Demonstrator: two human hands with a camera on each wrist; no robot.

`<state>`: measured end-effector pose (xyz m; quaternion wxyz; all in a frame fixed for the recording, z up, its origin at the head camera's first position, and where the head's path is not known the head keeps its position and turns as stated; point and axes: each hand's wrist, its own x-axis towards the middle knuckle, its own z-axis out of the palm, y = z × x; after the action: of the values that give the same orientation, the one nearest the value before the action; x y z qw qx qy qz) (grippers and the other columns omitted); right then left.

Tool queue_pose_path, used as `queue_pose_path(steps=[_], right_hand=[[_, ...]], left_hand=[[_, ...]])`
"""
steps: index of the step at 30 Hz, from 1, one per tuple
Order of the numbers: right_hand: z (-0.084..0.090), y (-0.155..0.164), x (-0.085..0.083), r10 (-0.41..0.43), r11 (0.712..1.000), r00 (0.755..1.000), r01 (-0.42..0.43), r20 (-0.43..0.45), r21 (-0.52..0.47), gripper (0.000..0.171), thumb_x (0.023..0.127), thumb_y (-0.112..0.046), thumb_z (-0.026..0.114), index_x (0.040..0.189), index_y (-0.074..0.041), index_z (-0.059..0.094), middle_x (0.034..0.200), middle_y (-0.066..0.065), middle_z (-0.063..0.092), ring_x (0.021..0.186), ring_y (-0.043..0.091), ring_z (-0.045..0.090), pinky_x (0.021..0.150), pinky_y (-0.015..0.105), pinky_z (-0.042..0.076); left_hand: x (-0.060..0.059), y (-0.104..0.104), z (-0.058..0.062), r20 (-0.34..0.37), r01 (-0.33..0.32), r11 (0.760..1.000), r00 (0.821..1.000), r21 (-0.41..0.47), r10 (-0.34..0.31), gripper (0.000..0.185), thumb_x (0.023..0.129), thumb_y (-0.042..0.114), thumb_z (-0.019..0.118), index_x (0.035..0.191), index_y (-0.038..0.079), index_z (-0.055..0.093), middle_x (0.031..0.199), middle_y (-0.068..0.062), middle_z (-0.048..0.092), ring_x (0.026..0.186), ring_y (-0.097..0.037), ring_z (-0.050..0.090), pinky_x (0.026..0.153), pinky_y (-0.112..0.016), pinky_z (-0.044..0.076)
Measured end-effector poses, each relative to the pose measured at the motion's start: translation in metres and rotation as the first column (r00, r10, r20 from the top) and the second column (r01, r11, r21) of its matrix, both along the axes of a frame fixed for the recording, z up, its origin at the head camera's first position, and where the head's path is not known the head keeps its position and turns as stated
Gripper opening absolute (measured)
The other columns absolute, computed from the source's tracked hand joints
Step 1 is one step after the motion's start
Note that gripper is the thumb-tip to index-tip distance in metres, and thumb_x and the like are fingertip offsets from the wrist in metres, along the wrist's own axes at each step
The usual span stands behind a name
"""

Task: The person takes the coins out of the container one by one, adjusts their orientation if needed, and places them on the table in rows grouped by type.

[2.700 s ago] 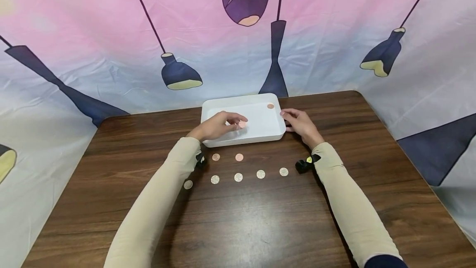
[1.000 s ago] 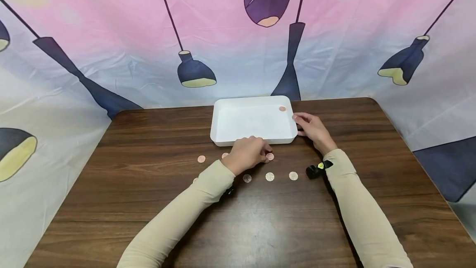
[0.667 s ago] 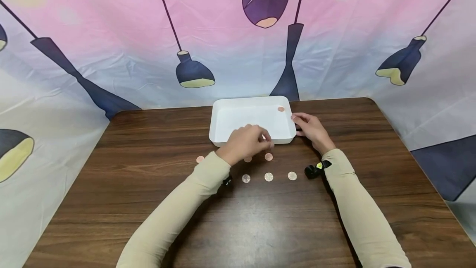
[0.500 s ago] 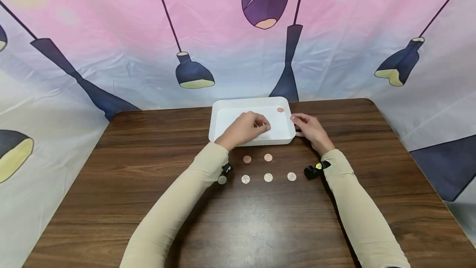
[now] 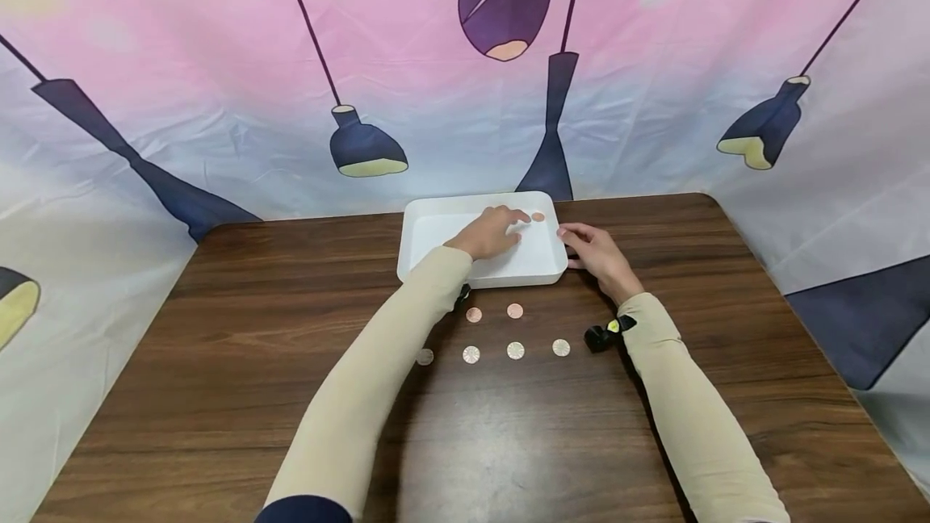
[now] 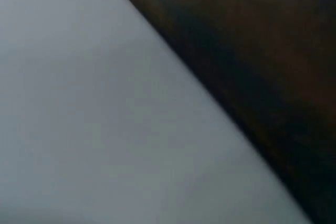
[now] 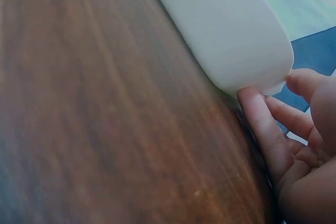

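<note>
In the head view my left hand [image 5: 494, 234] reaches over the shallow white tray [image 5: 414, 253]. Its index finger points at a copper-coloured coin [image 5: 538, 217] in the back right corner, thumb spread apart below, nothing held. The right hand [image 5: 597, 258] grips the tray's right end, thumb at the rim. Seen from the right wrist, the fingertips [image 7: 252, 95] press low against the outer wall. In front of the tray lie two copper-coloured coins [image 5: 515, 311] and a row of several silvery coins [image 5: 516, 350]. The left sleeve may cover more.
A brown wooden table [image 5: 218, 329] carries everything, its far edge close behind the tray. A printed cloth [image 5: 276, 127] with lamp drawings hangs behind it. The left wrist view is blurred, with a pale surface [image 6: 105, 119] beside dark brown.
The left hand carried a copper-coloured coin from over the tray to the table and let it go. It has since moved back over the tray. The right hand stays at the tray's end.
</note>
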<state>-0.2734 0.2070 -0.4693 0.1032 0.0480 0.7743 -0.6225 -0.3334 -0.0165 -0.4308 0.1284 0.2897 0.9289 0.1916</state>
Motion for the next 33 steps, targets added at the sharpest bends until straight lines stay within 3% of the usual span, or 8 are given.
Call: queue_pose_path(steps=[5, 11, 15, 19, 24, 29, 31, 33], right_hand=[[-0.002, 0.000, -0.001, 0.000, 1.000, 1.000, 0.000, 0.004, -0.015, 0.052, 0.112, -0.032, 0.055, 0.155, -0.004, 0.051, 0.147, 0.021, 0.054, 0.114, 0.020, 0.061, 0.080, 0.018, 0.057], [-0.004, -0.001, -0.001, -0.001, 1.000, 1.000, 0.001, 0.005, -0.017, 0.051, 0.112, -0.032, 0.055, 0.155, -0.005, 0.051, 0.145, 0.020, 0.056, 0.111, 0.019, 0.062, 0.080, 0.019, 0.058], [-0.003, -0.001, -0.002, -0.005, 1.000, 1.000, 0.005, 0.003, -0.002, 0.051, 0.112, -0.033, 0.055, 0.154, -0.005, 0.052, 0.144, 0.019, 0.056, 0.113, 0.022, 0.061, 0.080, 0.020, 0.058], [-0.002, 0.002, -0.002, -0.001, 1.000, 1.000, 0.001, 0.002, 0.014, 0.052, 0.112, -0.034, 0.055, 0.155, -0.006, 0.051, 0.145, 0.019, 0.056, 0.114, 0.023, 0.061, 0.081, 0.019, 0.058], [0.000, 0.003, -0.001, -0.004, 1.000, 1.000, 0.004, -0.001, 0.016, 0.051, 0.112, -0.033, 0.054, 0.155, -0.005, 0.051, 0.144, 0.019, 0.056, 0.112, 0.021, 0.060, 0.079, 0.018, 0.057], [0.001, 0.003, 0.000, -0.001, 1.000, 1.000, 0.001, -0.007, 0.022, 0.052, 0.112, -0.034, 0.053, 0.155, -0.005, 0.051, 0.144, 0.019, 0.055, 0.110, 0.018, 0.061, 0.080, 0.018, 0.057], [0.002, 0.002, 0.001, 0.004, 1.000, 1.000, -0.004, -0.005, 0.026, 0.053, 0.112, -0.035, 0.053, 0.156, -0.005, 0.050, 0.145, 0.019, 0.055, 0.111, 0.018, 0.061, 0.080, 0.018, 0.057], [0.002, 0.001, 0.001, 0.005, 1.000, 1.000, -0.005, 0.000, 0.030, 0.053, 0.112, -0.035, 0.054, 0.156, -0.006, 0.050, 0.144, 0.019, 0.055, 0.112, 0.019, 0.060, 0.079, 0.017, 0.057]], left_hand=[[-0.005, 0.010, -0.004, -0.043, 0.004, 0.988, 0.999, -0.153, -0.010, 0.053, 0.113, 0.015, 0.047, 0.161, 0.037, 0.044, 0.148, -0.015, 0.047, 0.132, -0.034, 0.044, 0.107, -0.050, 0.047], [-0.004, 0.010, -0.004, -0.070, -0.019, 0.975, 0.998, -0.221, 0.003, 0.054, 0.113, 0.016, 0.046, 0.161, 0.041, 0.043, 0.140, -0.015, 0.049, 0.118, -0.029, 0.044, 0.098, -0.046, 0.051], [-0.002, -0.001, -0.003, -0.074, -0.014, 0.983, 0.997, -0.182, 0.001, 0.052, 0.112, 0.012, 0.047, 0.155, 0.040, 0.051, 0.136, -0.016, 0.053, 0.110, -0.027, 0.042, 0.096, -0.043, 0.050], [0.002, -0.019, -0.001, -0.063, 0.044, 0.995, 0.997, -0.092, -0.050, 0.054, 0.108, -0.001, 0.047, 0.146, 0.034, 0.063, 0.131, -0.017, 0.061, 0.107, -0.028, 0.048, 0.095, -0.039, 0.047], [0.004, -0.046, -0.003, 0.001, 0.099, 0.986, 0.995, 0.136, -0.100, 0.060, 0.098, -0.018, 0.041, 0.131, 0.019, 0.075, 0.132, -0.006, 0.073, 0.129, -0.025, 0.062, 0.104, -0.032, 0.045], [0.006, -0.069, -0.005, 0.068, 0.001, 0.975, 0.998, 0.223, -0.016, 0.054, 0.097, -0.018, 0.042, 0.119, 0.012, 0.081, 0.126, -0.003, 0.076, 0.125, -0.016, 0.065, 0.101, -0.029, 0.047], [0.008, -0.077, -0.003, 0.082, -0.065, 0.974, 0.995, 0.215, 0.049, 0.048, 0.098, -0.014, 0.045, 0.114, 0.010, 0.083, 0.124, -0.006, 0.076, 0.102, -0.014, 0.065, 0.089, -0.027, 0.045], [0.011, -0.083, -0.002, 0.090, -0.120, 0.971, 0.991, 0.208, 0.103, 0.042, 0.099, -0.011, 0.047, 0.110, 0.007, 0.084, 0.123, -0.010, 0.077, 0.082, -0.014, 0.053, 0.078, -0.026, 0.041]])
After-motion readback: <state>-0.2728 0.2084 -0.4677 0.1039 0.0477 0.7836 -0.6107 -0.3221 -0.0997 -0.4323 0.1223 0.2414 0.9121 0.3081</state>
